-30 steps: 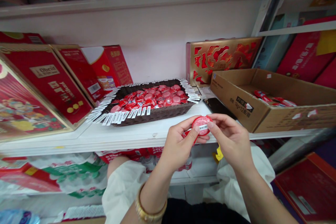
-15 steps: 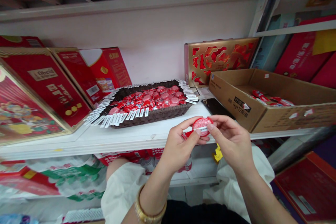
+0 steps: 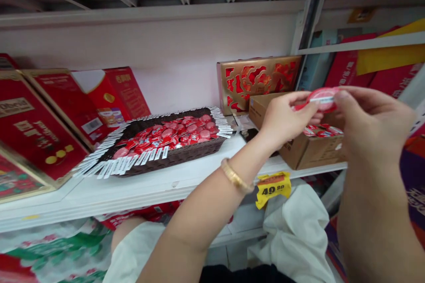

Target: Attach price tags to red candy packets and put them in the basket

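Both hands shifted up and right since earlier frame, round red packet with them, now near cardboard carton. My left hand and right hand both pinching packet at opposite sides. Barcode label might crease or peel if thumb drags; packet might slip if one pinch loosens. White shelf carries carton and wicker basket of red packets, label strips round rim. Gold gift box behind, near pale wall.
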The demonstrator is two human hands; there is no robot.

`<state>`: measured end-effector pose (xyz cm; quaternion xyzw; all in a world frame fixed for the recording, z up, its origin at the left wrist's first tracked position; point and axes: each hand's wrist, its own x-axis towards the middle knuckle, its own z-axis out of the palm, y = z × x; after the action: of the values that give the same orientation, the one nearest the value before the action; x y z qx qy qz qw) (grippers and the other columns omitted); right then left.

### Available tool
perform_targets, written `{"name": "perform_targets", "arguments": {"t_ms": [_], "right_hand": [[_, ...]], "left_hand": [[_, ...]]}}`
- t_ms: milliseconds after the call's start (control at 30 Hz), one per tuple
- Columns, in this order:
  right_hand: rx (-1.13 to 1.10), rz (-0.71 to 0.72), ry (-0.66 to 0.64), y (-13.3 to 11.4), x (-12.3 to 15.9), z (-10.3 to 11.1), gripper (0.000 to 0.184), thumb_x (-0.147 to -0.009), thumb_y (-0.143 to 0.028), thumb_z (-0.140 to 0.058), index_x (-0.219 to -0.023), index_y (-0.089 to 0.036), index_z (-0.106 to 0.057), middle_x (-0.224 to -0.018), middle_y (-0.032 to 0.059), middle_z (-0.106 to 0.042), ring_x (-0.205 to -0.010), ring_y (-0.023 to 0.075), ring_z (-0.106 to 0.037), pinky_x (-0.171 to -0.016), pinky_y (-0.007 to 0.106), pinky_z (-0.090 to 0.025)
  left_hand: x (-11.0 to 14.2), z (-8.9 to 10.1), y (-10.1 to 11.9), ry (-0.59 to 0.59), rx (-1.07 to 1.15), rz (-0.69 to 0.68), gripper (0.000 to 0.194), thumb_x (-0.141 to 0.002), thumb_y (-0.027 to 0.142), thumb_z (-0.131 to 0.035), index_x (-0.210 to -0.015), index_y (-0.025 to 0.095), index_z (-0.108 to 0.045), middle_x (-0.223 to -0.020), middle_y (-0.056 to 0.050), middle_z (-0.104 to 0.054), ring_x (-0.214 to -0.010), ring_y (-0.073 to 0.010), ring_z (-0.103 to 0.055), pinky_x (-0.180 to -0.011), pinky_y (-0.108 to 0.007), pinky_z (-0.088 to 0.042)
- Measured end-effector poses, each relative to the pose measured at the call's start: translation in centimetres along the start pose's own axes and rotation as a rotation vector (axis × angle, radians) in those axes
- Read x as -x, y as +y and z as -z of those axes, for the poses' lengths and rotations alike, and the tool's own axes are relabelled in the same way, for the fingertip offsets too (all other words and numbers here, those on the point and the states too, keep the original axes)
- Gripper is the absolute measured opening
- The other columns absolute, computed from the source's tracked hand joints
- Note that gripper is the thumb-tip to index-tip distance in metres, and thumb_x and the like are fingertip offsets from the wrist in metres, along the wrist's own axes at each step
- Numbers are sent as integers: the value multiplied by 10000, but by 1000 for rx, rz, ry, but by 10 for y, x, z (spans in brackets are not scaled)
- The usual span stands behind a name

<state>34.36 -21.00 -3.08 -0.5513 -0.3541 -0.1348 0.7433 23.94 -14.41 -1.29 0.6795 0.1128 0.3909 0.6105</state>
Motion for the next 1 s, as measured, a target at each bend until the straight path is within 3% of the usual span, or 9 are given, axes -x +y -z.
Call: {"name": "perform_targets", "arguments": {"t_ms": [33,100,167,300,433,533,633,800,1000], "right_hand": [[165,-15,14,4,-19,1,362,-797,-395,-693,-991,-99,-770,-881,138,-748,-668,158,-645,-648,332,-492],[271,-38,20,12,-45,5,492,-755,-381,-728,-1100,-31,-735,-929,186,-741,-718,179,-650,-663,352,-467],[282,-3,23,16,-47,9,533,-756,-359,-733,-1171,-25,-700,-975,191,-734,-759,187,-650,-700,357,-469],[53,154,-23,9,6,8,277,-824,-329,-696,-1045,-168,-740,-889,93,-732,-708,180,-631,-683,341,-486],[50,184,-281,-3,65,-18,135,-824,-293,-680,-900,-202,-743,-778,41,-725,-584,145,-580,-579,294,-464],[90,154,-476,-3,90,-48,148,-822,-307,-643,-834,-196,-741,-718,27,-725,-578,145,-601,-569,274,-459],[132,98,-597,5,102,-75,172,-811,-328,-633,-849,-198,-738,-741,35,-744,-640,175,-659,-635,293,-490],[243,52,-672,15,113,-100,178,-823,-353,-615,-863,-221,-727,-779,43,-768,-695,205,-702,-696,319,-502],[283,40,-659,18,121,-112,171,-807,-355,-647,-876,-231,-741,-785,45,-776,-693,215,-707,-683,321,-496]], "left_hand": [[-19,-6,1,10,-63,-32,343,-895,241,-626,-1198,80,-635,-1104,-157,-724,-946,-229,-714,-878,-412,-566],[-41,-9,0,97,-243,-115,372,-871,234,-661,-1209,84,-626,-1178,-167,-697,-1085,-269,-671,-957,-449,-515],[-41,2,-5,157,-365,-193,350,-862,205,-660,-1198,108,-636,-1218,-161,-681,-1107,-263,-659,-971,-429,-508],[5,52,-16,268,-476,-228,301,-868,162,-584,-1157,125,-661,-1223,-147,-675,-942,-185,-696,-834,-306,-566],[52,112,-15,452,-908,-105,348,-906,177,-489,-1216,131,-639,-1260,-127,-649,-889,-134,-700,-772,-226,-562],[72,150,-6,528,-1254,60,364,-908,176,-467,-1221,148,-650,-1241,-126,-662,-983,-178,-690,-898,-277,-536],[82,174,-1,541,-1385,191,358,-870,187,-517,-1185,139,-679,-1184,-166,-690,-1126,-275,-641,-1004,-374,-479],[88,184,-4,489,-1511,394,386,-881,220,-477,-1212,145,-661,-1164,-207,-698,-1076,-331,-668,-935,-431,-501],[87,183,-5,427,-1536,467,409,-876,177,-439,-1223,127,-650,-1136,-233,-702,-1078,-355,-672,-906,-444,-509]]}}
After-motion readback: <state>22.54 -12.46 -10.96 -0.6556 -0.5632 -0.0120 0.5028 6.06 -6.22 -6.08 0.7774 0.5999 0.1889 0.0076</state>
